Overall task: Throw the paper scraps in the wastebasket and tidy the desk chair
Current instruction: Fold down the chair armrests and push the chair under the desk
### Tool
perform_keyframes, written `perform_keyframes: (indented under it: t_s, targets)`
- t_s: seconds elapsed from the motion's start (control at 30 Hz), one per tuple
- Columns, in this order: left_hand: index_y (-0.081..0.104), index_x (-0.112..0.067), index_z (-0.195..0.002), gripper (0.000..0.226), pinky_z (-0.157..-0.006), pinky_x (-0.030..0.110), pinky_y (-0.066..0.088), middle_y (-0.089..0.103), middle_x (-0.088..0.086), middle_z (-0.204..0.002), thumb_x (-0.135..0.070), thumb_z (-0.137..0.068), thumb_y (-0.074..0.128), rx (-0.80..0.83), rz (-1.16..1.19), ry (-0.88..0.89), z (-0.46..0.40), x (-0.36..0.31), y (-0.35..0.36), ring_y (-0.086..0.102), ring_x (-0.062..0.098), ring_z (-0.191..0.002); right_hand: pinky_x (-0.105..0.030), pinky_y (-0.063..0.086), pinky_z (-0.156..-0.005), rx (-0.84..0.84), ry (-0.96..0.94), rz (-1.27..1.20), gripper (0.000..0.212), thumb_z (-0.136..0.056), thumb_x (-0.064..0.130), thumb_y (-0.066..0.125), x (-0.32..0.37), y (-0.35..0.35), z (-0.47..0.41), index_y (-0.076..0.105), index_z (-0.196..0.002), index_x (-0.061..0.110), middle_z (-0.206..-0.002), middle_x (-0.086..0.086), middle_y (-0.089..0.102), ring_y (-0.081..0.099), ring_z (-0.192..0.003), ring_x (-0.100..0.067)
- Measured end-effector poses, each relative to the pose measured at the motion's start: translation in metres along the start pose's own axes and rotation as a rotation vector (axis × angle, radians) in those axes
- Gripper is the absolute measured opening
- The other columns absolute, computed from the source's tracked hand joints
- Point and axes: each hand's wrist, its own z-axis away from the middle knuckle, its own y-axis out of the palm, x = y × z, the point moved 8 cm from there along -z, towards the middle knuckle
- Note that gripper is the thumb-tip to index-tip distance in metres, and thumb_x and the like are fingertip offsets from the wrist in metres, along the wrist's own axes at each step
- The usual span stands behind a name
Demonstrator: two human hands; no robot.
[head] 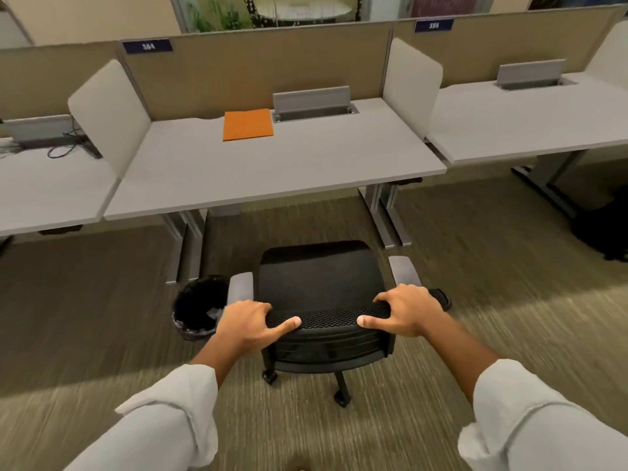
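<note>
**A:** Start at the fingers. What are they doing?

**B:** Both sets are curled over the top edge of the backrest (328, 319), thumbs pressed flat along its near face. The left hand (246, 326) clamps the left end of that mesh rim, the right hand (409, 311) the right end. Both are closed on the desk chair (319, 294), nothing else in either palm.

**A:** So which step is this?

**B:** The chair step, I judge. No paper scraps show on the desk (272, 168); only an orange folder (248, 124) lies there near the back. The wastebasket (198, 307) stands on the carpet just left of the chair, beside its left armrest (241, 287), and something pale sits inside its black liner, possibly a scrap. I can't be sure.

**A:** Where is the chair against the desk?

**B:** Set back from it, seat facing the desk, with open carpet between the seat's front and the desk edge.

**A:** And the next move?

**B:** Probably a straight, even push from both hands so the castors roll the seat between the desk legs (190, 239), keeping the left armrest clear of the wastebasket.
</note>
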Motion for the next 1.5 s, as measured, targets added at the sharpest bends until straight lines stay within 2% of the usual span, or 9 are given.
perform_keyframes:
  t_s: [0.13, 0.33, 0.43, 0.67, 0.83, 1.0, 1.17, 1.43, 1.5]
  targets:
    - [0.058, -0.021, -0.061, 0.093, -0.049, 0.028, 0.031, 0.056, -0.007, -0.054, -0.101, -0.067, 0.012, 0.018, -0.006, 0.029, -0.024, 0.011, -0.001, 0.051, 0.008, -0.053, -0.036, 0.052, -0.074, -0.003, 0.019, 0.000, 0.113, -0.058, 0.106, 0.012, 0.000, -0.003, -0.023, 0.067, -0.123, 0.031, -0.099, 0.002, 0.075, 0.068, -0.094, -0.022]
    - [0.069, -0.024, -0.074, 0.096, -0.054, 0.030, 0.045, 0.061, -0.007, -0.061, -0.101, -0.068, 0.011, 0.038, -0.030, 0.027, -0.073, 0.036, 0.000, 0.055, 0.010, -0.058, -0.033, 0.051, -0.069, 0.020, 0.038, 0.025, 0.123, -0.055, 0.107, 0.009, -0.007, -0.005, -0.072, 0.062, -0.132, 0.027, -0.101, -0.001, 0.074, 0.067, -0.098, -0.023]
    - [0.071, -0.021, -0.077, 0.101, -0.051, 0.029, 0.040, 0.060, -0.006, -0.060, -0.101, -0.067, 0.010, 0.022, -0.024, 0.017, -0.096, 0.043, -0.001, 0.056, 0.010, -0.058, -0.029, 0.047, -0.065, 0.020, 0.030, 0.044, 0.126, -0.053, 0.107, 0.009, -0.013, -0.007, -0.100, 0.062, -0.133, 0.025, -0.104, -0.002, 0.074, 0.067, -0.101, -0.023]
    - [0.065, -0.025, -0.070, 0.094, -0.051, 0.027, 0.032, 0.057, -0.007, -0.056, -0.102, -0.066, 0.010, 0.025, -0.007, 0.002, -0.160, 0.068, 0.002, 0.054, 0.009, -0.054, -0.032, 0.055, -0.067, 0.039, 0.047, 0.016, 0.122, -0.055, 0.107, 0.014, -0.031, -0.013, -0.172, 0.063, -0.132, 0.025, -0.069, 0.006, 0.063, 0.067, -0.081, -0.018]
    - [0.067, -0.026, -0.076, 0.094, -0.051, 0.026, 0.033, 0.059, -0.007, -0.059, -0.101, -0.067, 0.010, 0.041, 0.014, 0.001, -0.209, 0.085, 0.001, 0.055, 0.007, -0.056, -0.027, 0.049, -0.059, 0.029, 0.025, 0.019, 0.120, -0.058, 0.106, 0.013, -0.045, -0.020, -0.227, 0.063, -0.132, 0.026, -0.054, 0.010, 0.052, 0.057, -0.064, -0.010]
    - [0.058, -0.026, -0.064, 0.088, -0.052, 0.026, 0.036, 0.062, -0.004, -0.060, -0.101, -0.066, 0.012, 0.031, 0.043, -0.013, -0.255, 0.100, -0.002, 0.057, 0.010, -0.056, -0.032, 0.054, -0.070, 0.006, -0.032, 0.020, 0.114, -0.061, 0.104, 0.012, -0.055, -0.027, -0.277, 0.065, -0.127, 0.028, -0.078, 0.005, 0.071, 0.066, -0.078, -0.015]
    - [0.058, -0.026, -0.064, 0.090, -0.051, 0.026, 0.032, 0.060, -0.004, -0.058, -0.101, -0.065, 0.010, 0.065, 0.021, -0.041, -0.299, 0.109, 0.001, 0.056, 0.009, -0.054, -0.031, 0.044, -0.065, -0.046, -0.065, 0.053, 0.113, -0.062, 0.104, 0.011, -0.072, -0.029, -0.324, 0.065, -0.127, 0.029, -0.083, 0.004, 0.072, 0.068, -0.086, -0.019]
    - [0.062, -0.026, -0.067, 0.089, -0.053, 0.026, 0.034, 0.060, -0.005, -0.059, -0.099, -0.068, 0.011, 0.102, 0.027, -0.098, -0.370, 0.125, 0.003, 0.057, 0.009, -0.057, -0.040, 0.054, -0.083, -0.062, -0.098, 0.028, 0.111, -0.064, 0.103, 0.016, -0.102, -0.033, -0.399, 0.064, -0.126, 0.025, -0.112, 0.001, 0.074, 0.068, -0.102, -0.024]
    - [0.061, -0.025, -0.067, 0.093, -0.054, 0.026, 0.036, 0.062, -0.005, -0.061, -0.101, -0.065, 0.007, 0.117, 0.028, -0.126, -0.382, 0.128, 0.007, 0.058, 0.009, -0.060, -0.041, 0.054, -0.080, -0.074, -0.132, 0.019, 0.105, -0.066, 0.101, 0.018, -0.105, -0.033, -0.410, 0.066, -0.113, 0.020, -0.104, 0.000, 0.072, 0.067, -0.095, -0.023]
